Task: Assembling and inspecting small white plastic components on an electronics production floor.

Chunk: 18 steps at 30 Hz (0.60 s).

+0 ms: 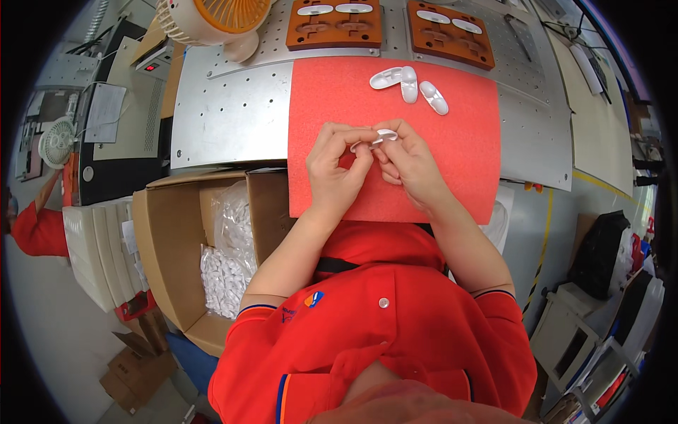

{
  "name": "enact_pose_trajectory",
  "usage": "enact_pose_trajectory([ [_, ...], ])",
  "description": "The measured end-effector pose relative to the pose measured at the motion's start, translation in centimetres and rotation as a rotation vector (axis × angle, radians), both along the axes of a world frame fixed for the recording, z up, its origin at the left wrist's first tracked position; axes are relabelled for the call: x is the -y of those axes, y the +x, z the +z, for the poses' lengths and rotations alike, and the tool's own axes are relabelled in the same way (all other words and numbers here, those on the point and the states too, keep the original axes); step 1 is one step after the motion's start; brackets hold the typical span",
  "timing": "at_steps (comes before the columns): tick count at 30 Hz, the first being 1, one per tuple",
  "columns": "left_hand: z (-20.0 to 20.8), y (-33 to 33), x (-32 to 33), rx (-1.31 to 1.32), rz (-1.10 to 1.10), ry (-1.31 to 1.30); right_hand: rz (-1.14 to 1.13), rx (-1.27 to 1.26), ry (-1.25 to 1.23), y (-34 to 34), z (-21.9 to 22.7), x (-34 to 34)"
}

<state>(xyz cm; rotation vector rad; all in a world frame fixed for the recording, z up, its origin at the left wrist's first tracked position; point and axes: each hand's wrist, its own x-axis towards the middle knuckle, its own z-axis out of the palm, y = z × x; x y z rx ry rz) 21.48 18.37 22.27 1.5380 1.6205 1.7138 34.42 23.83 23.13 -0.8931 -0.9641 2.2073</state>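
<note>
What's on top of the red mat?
On the red mat: three white shells near its far edge. Left hand and right hand pinch at least one white piece over it. Anything under the hands is hidden.

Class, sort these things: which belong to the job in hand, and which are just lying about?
Likely part of the job:
white piece between left hand and right hand
three white shells
red mat
two brown fixtures
bagged white parts

Probably just lying about:
orange-bladed fan
black bag
carton on the floor
</note>
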Motion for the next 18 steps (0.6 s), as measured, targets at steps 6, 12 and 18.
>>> enact_pose_trajectory([
  [6,-0.1,-0.4,-0.2,0.578,-0.05,-0.193,0.001,0.048,0.035,1.2,1.0,0.4],
  [12,-0.3,0.0,0.0,0.619,-0.086,-0.191,-0.005,0.142,0.163,0.9,1.3,0.5],
  [18,0.0,0.5,0.0,-0.019,0.028,-0.011,0.011,0.08,0.052,0.3,0.5,-0.1],
])
